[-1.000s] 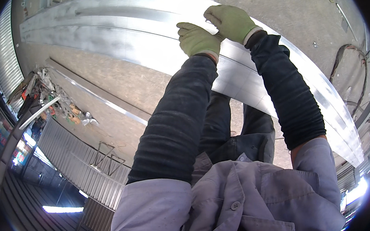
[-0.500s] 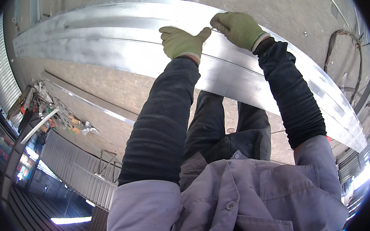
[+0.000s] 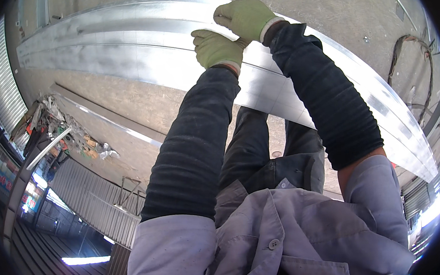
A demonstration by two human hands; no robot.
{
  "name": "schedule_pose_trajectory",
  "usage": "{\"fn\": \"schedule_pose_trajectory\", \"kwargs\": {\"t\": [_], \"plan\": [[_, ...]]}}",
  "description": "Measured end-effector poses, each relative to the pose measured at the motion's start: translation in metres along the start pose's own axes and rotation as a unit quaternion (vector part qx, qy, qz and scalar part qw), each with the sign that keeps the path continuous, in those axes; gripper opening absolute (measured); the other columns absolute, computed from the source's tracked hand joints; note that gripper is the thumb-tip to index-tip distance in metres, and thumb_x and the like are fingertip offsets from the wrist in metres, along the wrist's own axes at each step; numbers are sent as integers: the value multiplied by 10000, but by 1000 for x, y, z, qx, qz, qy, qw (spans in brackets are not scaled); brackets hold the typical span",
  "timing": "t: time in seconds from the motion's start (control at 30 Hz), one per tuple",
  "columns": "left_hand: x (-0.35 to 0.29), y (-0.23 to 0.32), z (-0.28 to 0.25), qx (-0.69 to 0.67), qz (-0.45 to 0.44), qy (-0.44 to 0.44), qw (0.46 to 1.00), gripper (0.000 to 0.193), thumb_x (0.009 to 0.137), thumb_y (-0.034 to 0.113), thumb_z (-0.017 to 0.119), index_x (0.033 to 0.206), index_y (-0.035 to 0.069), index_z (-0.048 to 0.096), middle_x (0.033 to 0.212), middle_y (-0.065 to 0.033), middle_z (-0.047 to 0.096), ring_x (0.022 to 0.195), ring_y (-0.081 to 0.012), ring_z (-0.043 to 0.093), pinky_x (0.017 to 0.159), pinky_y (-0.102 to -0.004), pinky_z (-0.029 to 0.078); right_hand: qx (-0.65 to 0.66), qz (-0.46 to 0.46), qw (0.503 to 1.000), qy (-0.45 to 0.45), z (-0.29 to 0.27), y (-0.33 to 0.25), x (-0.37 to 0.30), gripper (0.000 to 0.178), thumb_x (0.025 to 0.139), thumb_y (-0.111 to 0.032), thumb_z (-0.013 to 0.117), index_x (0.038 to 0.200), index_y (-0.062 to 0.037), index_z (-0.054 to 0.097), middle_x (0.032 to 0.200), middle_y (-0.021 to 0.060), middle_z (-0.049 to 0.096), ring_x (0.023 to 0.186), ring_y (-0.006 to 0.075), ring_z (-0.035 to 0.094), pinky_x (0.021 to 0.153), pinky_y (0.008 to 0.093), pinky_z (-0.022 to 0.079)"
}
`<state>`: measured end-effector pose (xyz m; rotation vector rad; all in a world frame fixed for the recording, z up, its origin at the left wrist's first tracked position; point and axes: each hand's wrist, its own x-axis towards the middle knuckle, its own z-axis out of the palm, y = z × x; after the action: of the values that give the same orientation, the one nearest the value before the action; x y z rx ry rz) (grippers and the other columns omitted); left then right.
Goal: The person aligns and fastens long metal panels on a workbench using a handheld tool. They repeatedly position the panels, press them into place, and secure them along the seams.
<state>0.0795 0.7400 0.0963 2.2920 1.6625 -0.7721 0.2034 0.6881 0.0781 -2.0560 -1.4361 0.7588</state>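
Observation:
A long, shiny metal sheet (image 3: 278, 94) with lengthwise ridges stretches across the view in front of my legs. My left hand (image 3: 217, 50), in a green glove, rests on it near the middle ridge. Its fingers are curled under and the thumb points right, partly behind my right wrist. Just beyond and to the right, my right hand (image 3: 246, 19), gloved in the same green, is over the sheet's far half. Its fingers are bent together in a pinch, pointing left. Whatever lies under or inside either set of fingers is hidden.
A long, narrow metal strip (image 3: 107, 115) lies on the concrete floor to the left. Beyond it is a heap of scrap (image 3: 53, 124). A dark cable (image 3: 394, 54) loops on the floor at the right. Corrugated panels (image 3: 87, 192) stand at the lower left.
My right hand has moved left and farther away over the sheet, passing beyond my left hand. The left hand has stayed nearly in place, and the sheet looks still.

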Motion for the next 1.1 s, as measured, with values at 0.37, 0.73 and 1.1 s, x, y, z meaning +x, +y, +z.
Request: {"fn": "schedule_pose_trajectory", "kwargs": {"t": [0.37,0.73,1.1], "plan": [[-6,-1,-13,-8,17,-28,999,1601,604,899,800,1529,-254,186,1292,-283,597,1045,-298,716,792,-350,628,-5,93,993,-74,-43,30,-65,311,1055,-338,576,1134,-110,772,960,128,778,907,343,733,849,449,570],[-4,6,-15,23,-1,-62,998,1593,648,912,758,1529,-260,137,1470,-369,483,1323,-428,604,1060,-431,546,23,194,980,37,-63,58,-181,267,1036,-320,594,1022,-112,761,896,113,762,870,352,711,817,460,558],[0,6,-9,46,12,-35,998,1607,633,928,748,1524,-272,158,1431,-361,526,1286,-403,636,1011,-429,574,-10,249,966,65,-61,67,-207,368,1036,-434,627,1043,-102,786,875,120,773,801,332,740,753,443,577]]}}
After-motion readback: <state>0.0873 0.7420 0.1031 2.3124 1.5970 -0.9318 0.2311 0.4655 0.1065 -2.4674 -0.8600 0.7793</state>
